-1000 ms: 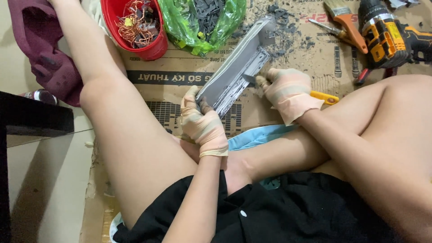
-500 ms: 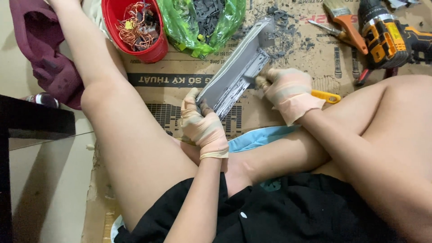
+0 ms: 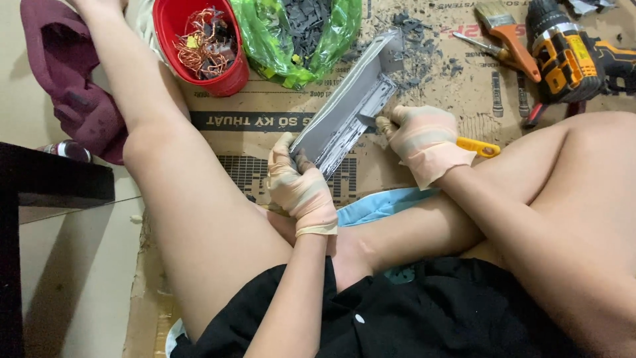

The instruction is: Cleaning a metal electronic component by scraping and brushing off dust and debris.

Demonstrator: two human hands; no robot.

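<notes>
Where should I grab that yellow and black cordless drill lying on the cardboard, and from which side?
Take the cordless drill by its black handle, the part that branches off toward the right edge of the view, coming in from above. The drill lies on its side on the cardboard, so the handle is exposed, while the yellow body is bulkier. The paintbrush crowds its left side.
</notes>
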